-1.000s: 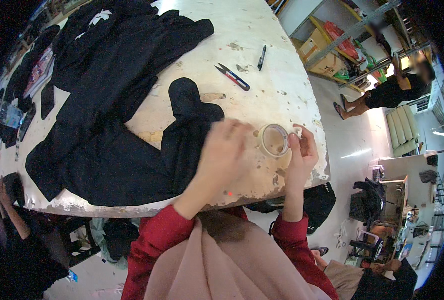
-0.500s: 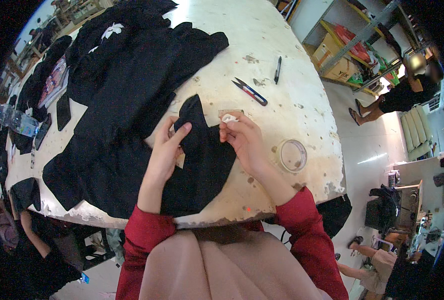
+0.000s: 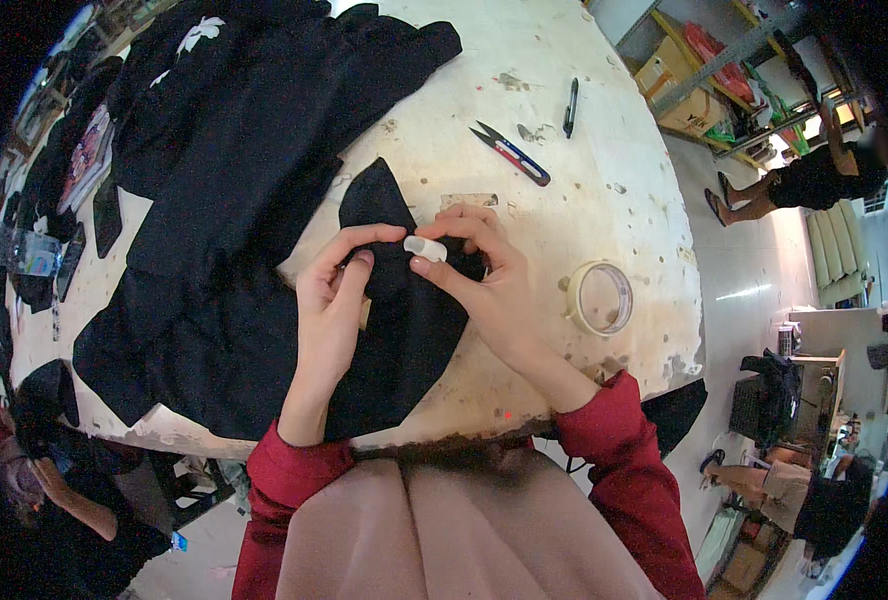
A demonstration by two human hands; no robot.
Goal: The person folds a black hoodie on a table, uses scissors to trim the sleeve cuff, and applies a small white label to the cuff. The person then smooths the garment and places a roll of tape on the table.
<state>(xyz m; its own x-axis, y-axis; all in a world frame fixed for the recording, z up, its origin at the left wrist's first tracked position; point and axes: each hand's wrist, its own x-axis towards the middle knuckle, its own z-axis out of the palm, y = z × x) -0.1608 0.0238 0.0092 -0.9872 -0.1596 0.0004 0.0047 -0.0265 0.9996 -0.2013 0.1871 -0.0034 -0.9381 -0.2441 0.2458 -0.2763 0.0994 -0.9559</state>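
My left hand pinches the edge of a black fabric piece between thumb and fingers. Close against it, my right hand is closed on a small white curled piece, its exact kind unclear. That white piece lies over the black cloth, almost at my left fingertips. Black fabric also shows under my right fingers. Part of a small tan piece peeks out beside my left thumb.
Large black cloth covers the table's left side. Thread snips, a pen and a tape roll lie on the worn table. A plastic bottle lies far left. Other people are at both sides.
My right hand has moved left with the white piece, up to my left fingertips. My left fingers now reach toward it along the fabric. The view has shifted slightly.
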